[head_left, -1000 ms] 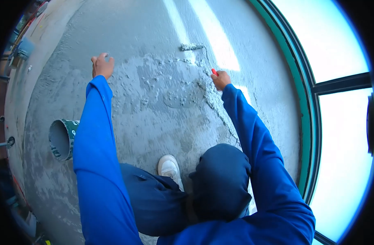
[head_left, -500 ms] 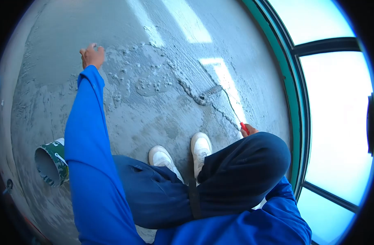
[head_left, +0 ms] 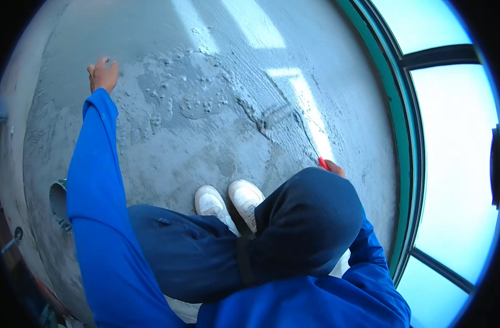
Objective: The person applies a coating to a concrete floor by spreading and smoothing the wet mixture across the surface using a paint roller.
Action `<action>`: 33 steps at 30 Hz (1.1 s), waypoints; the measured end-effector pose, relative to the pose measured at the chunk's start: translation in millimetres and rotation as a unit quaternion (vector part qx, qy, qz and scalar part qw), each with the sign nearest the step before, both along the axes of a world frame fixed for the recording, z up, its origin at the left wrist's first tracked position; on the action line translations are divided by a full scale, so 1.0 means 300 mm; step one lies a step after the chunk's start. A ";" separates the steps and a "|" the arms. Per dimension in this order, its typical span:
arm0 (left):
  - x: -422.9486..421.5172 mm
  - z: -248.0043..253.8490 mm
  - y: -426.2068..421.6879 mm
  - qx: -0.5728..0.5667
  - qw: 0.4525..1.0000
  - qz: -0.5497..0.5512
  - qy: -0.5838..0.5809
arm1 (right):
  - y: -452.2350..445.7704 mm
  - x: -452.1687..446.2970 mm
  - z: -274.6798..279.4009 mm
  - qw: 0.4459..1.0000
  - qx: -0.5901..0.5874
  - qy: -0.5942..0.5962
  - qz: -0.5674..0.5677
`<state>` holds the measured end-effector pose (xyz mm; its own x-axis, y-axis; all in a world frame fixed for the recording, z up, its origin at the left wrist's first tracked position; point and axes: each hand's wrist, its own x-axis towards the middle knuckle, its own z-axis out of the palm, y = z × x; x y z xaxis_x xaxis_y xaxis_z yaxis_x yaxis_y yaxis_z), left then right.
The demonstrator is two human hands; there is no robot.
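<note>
My right hand (head_left: 335,169), beside my bent knee, is closed round the red handle of a paint roller (head_left: 322,162). From the handle a thin wire frame runs to the roller head (head_left: 277,116), which is coated in grey and lies on wet grey cement slurry (head_left: 206,98). My left hand (head_left: 103,75) is stretched out over the floor at the left, its fingers loosely bent and apart, with nothing visible in them. Whether that hand touches the floor I cannot tell.
A bucket (head_left: 58,202) lies partly hidden behind my left sleeve. My white shoes (head_left: 244,197) stand on the grey floor (head_left: 168,158). A green-edged window frame (head_left: 405,142) runs along the right, and a wall edge (head_left: 28,120) curves along the left.
My left hand has shifted left. The roller head has moved slightly up and left, and the handle has tilted a little. My feet look closer together, and my sleeve covers more of the bucket.
</note>
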<state>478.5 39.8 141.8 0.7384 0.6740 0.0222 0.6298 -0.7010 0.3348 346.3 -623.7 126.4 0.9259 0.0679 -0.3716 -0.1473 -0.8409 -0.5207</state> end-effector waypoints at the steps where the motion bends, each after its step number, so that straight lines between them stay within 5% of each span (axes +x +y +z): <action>1: -0.028 -0.026 0.045 0.011 1.000 0.013 -0.002 | 0.059 0.075 0.004 0.999 0.009 -0.021 0.028; 10: -0.247 0.067 0.118 0.035 0.995 0.092 -0.002 | 0.565 0.760 0.005 0.967 0.013 -0.150 0.205; 16: -0.307 0.085 0.122 0.042 0.993 0.105 -0.011 | 0.961 1.054 -0.115 0.988 0.025 -0.070 0.137; 24: -0.350 0.099 0.121 0.037 0.993 0.114 0.013 | 0.771 0.890 -0.254 0.957 0.017 -0.207 0.203; 33: -0.300 0.012 0.180 0.042 0.993 0.111 0.014 | 0.423 0.418 -0.074 0.986 0.050 -0.124 0.099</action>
<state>388.5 93.7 145.3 0.5733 0.8167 0.0665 0.7801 -0.5688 0.2607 471.7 -496.9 104.3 0.9525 0.2813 -0.1171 0.1571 -0.7827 -0.6022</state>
